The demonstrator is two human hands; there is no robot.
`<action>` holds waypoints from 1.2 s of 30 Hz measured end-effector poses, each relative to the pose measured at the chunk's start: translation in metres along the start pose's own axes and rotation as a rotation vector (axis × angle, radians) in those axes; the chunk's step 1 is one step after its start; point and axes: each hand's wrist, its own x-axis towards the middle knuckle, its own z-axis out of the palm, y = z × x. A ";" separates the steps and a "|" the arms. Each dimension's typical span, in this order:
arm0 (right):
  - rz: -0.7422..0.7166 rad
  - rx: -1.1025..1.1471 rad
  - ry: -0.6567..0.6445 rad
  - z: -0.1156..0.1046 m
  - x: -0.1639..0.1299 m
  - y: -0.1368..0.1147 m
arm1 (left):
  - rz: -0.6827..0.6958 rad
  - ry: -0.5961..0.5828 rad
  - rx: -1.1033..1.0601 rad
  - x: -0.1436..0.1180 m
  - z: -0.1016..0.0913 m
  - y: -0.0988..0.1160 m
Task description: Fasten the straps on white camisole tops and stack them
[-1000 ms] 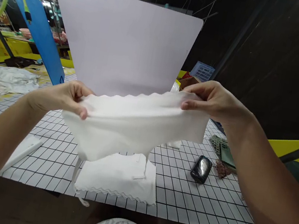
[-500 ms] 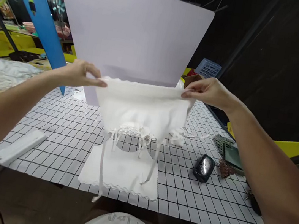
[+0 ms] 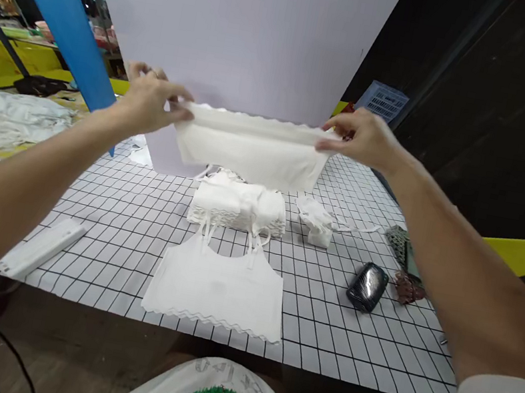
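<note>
Head view: left grip (image 3: 150,102) and right grip (image 3: 358,139) pinch the white garment (image 3: 250,150) taut above the stack (image 3: 239,207) (keep both corners level, I'd judge).

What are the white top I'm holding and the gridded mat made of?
The top between the left hand and right hand looks like soft matte knit fabric: it sags and creases. The mat looks like smooth printed sheet, perhaps paper or vinyl.
</note>
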 end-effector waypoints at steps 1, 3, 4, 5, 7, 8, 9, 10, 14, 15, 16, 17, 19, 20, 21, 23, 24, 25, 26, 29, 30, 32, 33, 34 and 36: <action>0.029 -0.017 -0.049 0.013 0.000 0.005 | -0.034 -0.038 -0.020 0.000 0.014 -0.003; 0.065 -0.041 -0.093 0.037 0.002 0.013 | -0.091 -0.052 -0.076 0.002 0.038 -0.007; 0.070 -0.047 -0.075 0.046 0.002 0.016 | -0.109 -0.029 -0.114 0.002 0.046 -0.007; 0.069 -0.047 -0.033 0.052 0.002 0.018 | -0.121 0.004 -0.161 0.002 0.052 -0.007; 0.061 -0.020 0.079 0.056 -0.005 0.015 | -0.136 0.072 -0.273 -0.003 0.053 -0.004; 0.057 0.009 0.124 0.054 -0.012 0.010 | -0.144 0.093 -0.325 -0.010 0.050 0.000; 0.050 0.045 0.153 0.051 -0.022 0.004 | -0.156 0.104 -0.370 -0.019 0.045 0.004; 0.042 0.081 0.168 0.048 -0.035 -0.004 | -0.173 0.104 -0.403 -0.031 0.040 0.009; 0.039 0.196 0.131 0.051 -0.105 -0.037 | -0.279 0.042 -0.499 -0.105 0.035 0.031; 0.053 0.219 0.092 0.060 -0.125 -0.042 | -0.300 0.023 -0.562 -0.126 0.041 0.036; 0.068 0.237 0.052 0.071 -0.145 -0.046 | -0.316 -0.024 -0.630 -0.148 0.049 0.041; 0.077 0.242 0.012 0.084 -0.163 -0.048 | -0.340 -0.066 -0.684 -0.168 0.059 0.045; 0.101 0.223 -0.058 0.110 -0.193 -0.049 | -0.398 -0.132 -0.771 -0.203 0.080 0.051; 0.115 0.214 -0.076 0.120 -0.203 -0.049 | -0.416 -0.156 -0.792 -0.217 0.089 0.054; 0.132 0.209 -0.077 0.127 -0.211 -0.049 | -0.424 -0.173 -0.796 -0.228 0.095 0.056; 0.158 0.221 -0.032 0.130 -0.222 -0.054 | -0.405 -0.169 -0.784 -0.244 0.099 0.058; 0.164 0.233 0.003 0.127 -0.226 -0.058 | -0.383 -0.155 -0.774 -0.250 0.097 0.060; 0.167 0.243 0.037 0.123 -0.231 -0.064 | -0.359 -0.138 -0.767 -0.256 0.094 0.061; 0.166 0.248 0.060 0.119 -0.237 -0.070 | -0.339 -0.127 -0.764 -0.262 0.090 0.063; 0.163 0.228 0.038 0.116 -0.264 -0.088 | -0.303 -0.166 -0.778 -0.284 0.083 0.069; 0.159 0.215 0.016 0.118 -0.275 -0.093 | -0.295 -0.191 -0.781 -0.290 0.083 0.072; 0.144 0.201 -0.008 0.125 -0.293 -0.098 | -0.279 -0.226 -0.773 -0.301 0.086 0.076; 0.136 0.200 -0.003 0.128 -0.300 -0.100 | -0.270 -0.231 -0.764 -0.304 0.088 0.077; 0.126 0.203 0.011 0.130 -0.305 -0.100 | -0.263 -0.230 -0.753 -0.306 0.090 0.077; 0.111 0.206 0.033 0.131 -0.312 -0.101 | -0.244 -0.222 -0.736 -0.309 0.092 0.076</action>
